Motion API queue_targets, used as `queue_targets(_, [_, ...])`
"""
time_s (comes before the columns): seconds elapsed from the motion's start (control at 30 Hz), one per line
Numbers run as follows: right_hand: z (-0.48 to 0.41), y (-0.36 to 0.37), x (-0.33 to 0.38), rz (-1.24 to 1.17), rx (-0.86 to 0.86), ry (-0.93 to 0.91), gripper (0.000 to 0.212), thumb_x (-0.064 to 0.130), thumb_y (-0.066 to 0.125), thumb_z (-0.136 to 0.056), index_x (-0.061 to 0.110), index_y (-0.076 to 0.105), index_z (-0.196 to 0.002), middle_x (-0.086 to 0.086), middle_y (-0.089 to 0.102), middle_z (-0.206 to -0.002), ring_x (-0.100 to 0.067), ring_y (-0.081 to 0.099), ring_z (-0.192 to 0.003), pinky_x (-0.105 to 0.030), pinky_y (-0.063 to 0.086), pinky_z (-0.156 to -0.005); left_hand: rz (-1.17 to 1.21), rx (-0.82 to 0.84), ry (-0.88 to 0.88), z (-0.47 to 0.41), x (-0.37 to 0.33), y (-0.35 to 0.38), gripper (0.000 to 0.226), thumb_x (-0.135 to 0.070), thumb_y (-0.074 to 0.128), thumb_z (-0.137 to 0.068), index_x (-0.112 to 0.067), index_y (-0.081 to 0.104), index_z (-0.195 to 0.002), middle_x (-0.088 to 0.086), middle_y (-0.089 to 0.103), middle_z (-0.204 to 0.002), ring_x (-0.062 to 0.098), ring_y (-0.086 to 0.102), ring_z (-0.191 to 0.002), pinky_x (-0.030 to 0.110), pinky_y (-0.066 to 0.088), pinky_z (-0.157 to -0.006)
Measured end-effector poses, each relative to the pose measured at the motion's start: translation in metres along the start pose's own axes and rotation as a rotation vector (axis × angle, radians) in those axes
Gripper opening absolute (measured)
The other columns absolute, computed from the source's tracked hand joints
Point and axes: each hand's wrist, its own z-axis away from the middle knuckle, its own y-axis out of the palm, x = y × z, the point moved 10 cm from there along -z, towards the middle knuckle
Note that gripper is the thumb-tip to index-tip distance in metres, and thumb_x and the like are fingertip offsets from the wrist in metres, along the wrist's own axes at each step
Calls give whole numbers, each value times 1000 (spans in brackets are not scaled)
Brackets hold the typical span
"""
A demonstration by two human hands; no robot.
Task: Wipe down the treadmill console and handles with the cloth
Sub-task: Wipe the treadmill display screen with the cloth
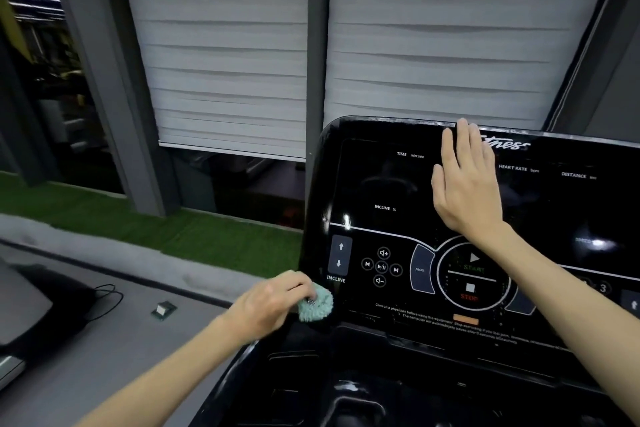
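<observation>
Blinds behind console: left hand grips cloth at its 8 o'clock corner, right hand flat, bracing at 12; suggest overlapping strokes toward 3 o'clock.

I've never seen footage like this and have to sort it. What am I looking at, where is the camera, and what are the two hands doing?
There is one picture, taken by a wide-angle camera worn on a person's head, so you look forward and down along their bare arms. No robot is involved.

The glossy black panel is a treadmill console, with labels such as TIME and INCLINE. Lower down is a round START and STOP dial.

The left hand grips a fluffy pale green cloth at the console's lower left corner, by the INCLINE arrows. The right hand holds nothing. It lies flat, fingers straight, and seems to rest on the upper display.

Behind are window blinds and a strip of green turf. I cannot make out the treadmill's handles.
</observation>
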Motion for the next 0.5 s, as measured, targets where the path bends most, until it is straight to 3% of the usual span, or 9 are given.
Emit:
queue_targets(0.1, [0,1,0,-5,-1,3,56,25,30,-97,-3,27,-146,-25,19,-155,-38,14,-145,-47,13,-117,0,-18,23,-32,7,-24,48,23,54,-70,-13,53,-102,4,61,-100,18,59,-93,29,55,-76])
queue_targets(0.17, [0,0,-1,-6,-3,4,56,25,31,-97,-2,27,-146,-25,20,-155,-38,14,-145,-47,14,-117,-28,-127,12,-72,19,-62,38,10,38,-75,-11,53,-103,11,62,-97,27,61,-93,36,53,-85])
queue_targets(0.23, [0,0,-1,-8,-6,6,56,24,32,-97,-2,27,-146,-25,20,-155,-37,14,-145,-47,14,-118,-78,-244,-21,-119,36,-102,41,2,30,-73,-7,57,-102,16,62,-97,30,60,-93,35,49,-88])
queue_targets(0.37, [1,-2,-2,-25,-23,8,56,24,33,-97,-2,28,-146,-24,21,-155,-36,15,-145,-46,14,-118,-180,-332,-104,-196,59,-147,36,16,44,-71,0,64,-96,17,64,-97,30,60,-91,30,45,-81])
queue_targets(0.5, [0,-2,-1,-30,-33,-4,55,23,34,-97,-2,30,-146,-25,22,-154,-38,16,-144,-47,16,-117,-166,-319,-83,-174,51,-129,42,16,39,-69,-2,64,-97,12,64,-100,30,62,-95,35,50,-83])
